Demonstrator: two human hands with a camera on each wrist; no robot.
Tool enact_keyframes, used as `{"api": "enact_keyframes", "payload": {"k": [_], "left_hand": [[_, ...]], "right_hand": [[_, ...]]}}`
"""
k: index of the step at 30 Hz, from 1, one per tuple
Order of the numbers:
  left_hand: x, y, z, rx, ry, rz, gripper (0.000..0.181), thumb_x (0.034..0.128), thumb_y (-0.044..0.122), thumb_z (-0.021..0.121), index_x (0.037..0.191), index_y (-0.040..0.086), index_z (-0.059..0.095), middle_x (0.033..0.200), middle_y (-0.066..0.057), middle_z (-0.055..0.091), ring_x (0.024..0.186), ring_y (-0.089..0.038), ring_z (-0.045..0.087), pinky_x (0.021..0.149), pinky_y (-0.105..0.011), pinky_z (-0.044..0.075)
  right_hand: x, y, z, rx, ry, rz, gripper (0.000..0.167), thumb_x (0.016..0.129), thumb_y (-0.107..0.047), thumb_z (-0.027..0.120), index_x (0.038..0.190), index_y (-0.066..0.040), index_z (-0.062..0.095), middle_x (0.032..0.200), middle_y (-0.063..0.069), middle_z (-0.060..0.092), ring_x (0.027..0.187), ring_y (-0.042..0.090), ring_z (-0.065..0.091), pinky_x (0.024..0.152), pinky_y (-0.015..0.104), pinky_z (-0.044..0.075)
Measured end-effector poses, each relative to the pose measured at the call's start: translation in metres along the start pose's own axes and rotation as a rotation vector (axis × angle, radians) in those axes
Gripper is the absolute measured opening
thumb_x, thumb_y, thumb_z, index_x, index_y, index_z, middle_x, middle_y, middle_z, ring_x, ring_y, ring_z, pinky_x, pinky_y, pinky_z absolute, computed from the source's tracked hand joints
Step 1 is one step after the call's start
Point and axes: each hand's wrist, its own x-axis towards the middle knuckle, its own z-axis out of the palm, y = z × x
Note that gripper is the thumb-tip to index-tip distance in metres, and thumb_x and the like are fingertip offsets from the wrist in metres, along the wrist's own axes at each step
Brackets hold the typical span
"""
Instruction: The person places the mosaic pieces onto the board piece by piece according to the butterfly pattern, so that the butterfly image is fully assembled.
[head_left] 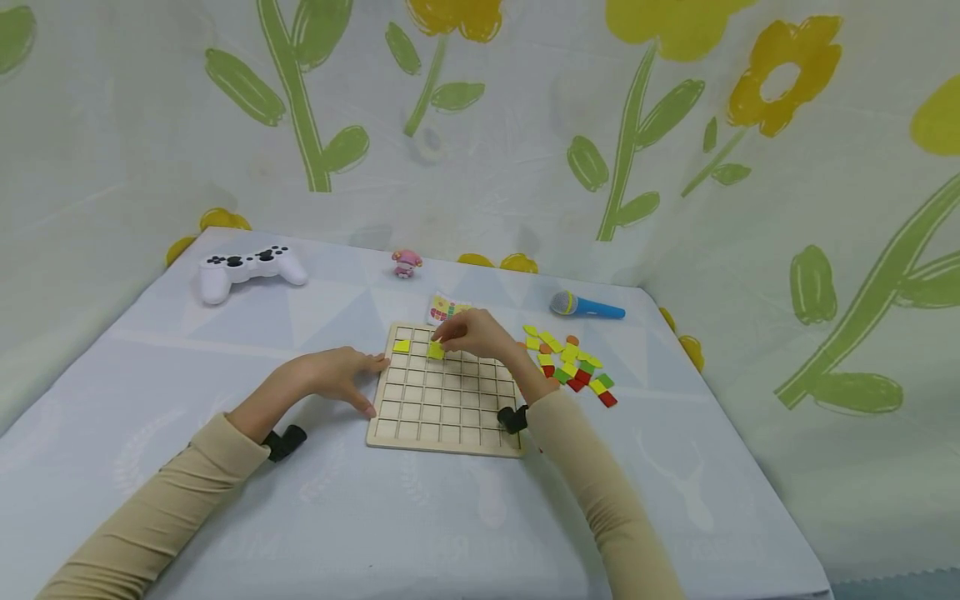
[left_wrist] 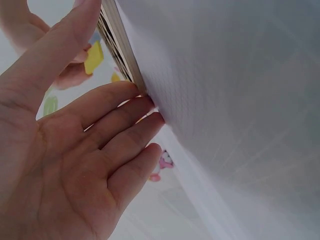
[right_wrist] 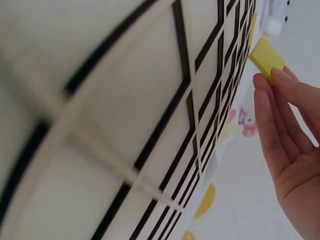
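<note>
A light wooden grid board [head_left: 450, 400] lies on the table, with one yellow square tile [head_left: 402, 346] in a cell near its upper left. The right hand [head_left: 480, 337] pinches another yellow tile [head_left: 436, 350] between thumb and fingers over the upper part of the board; in the right wrist view that yellow tile [right_wrist: 267, 57] is tilted above the grid. At the board's left edge, the left hand [head_left: 341, 375] rests with fingers extended, and in the left wrist view its fingertips [left_wrist: 145, 100] touch the board's side [left_wrist: 131, 60].
Loose yellow, green, red and orange pieces [head_left: 570, 367] lie right of the board. Behind it are a small printed card [head_left: 444, 308] and a pink figurine [head_left: 406, 263]. A white game controller [head_left: 251, 268] sits at the back left, a blue toy microphone [head_left: 588, 307] at the back right.
</note>
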Motion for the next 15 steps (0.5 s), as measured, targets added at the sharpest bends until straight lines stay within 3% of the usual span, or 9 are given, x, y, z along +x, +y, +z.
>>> {"api": "enact_keyframes", "payload": {"k": [15], "left_hand": [[0.001,-0.002,0.0,-0.001,-0.009,0.004,0.085,0.0788,0.04,0.078,0.144,-0.001,0.041,0.149,-0.019,0.037,0.135,-0.045,0.032,0.108,-0.055,0.029]], "right_hand": [[0.03,-0.007,0.014,-0.123,-0.008,-0.024,0.012,0.091,-0.008,0.067,0.101,-0.006,0.074,0.095,0.004,0.072,0.088,0.014,0.066,0.077,0.022,0.052]]}}
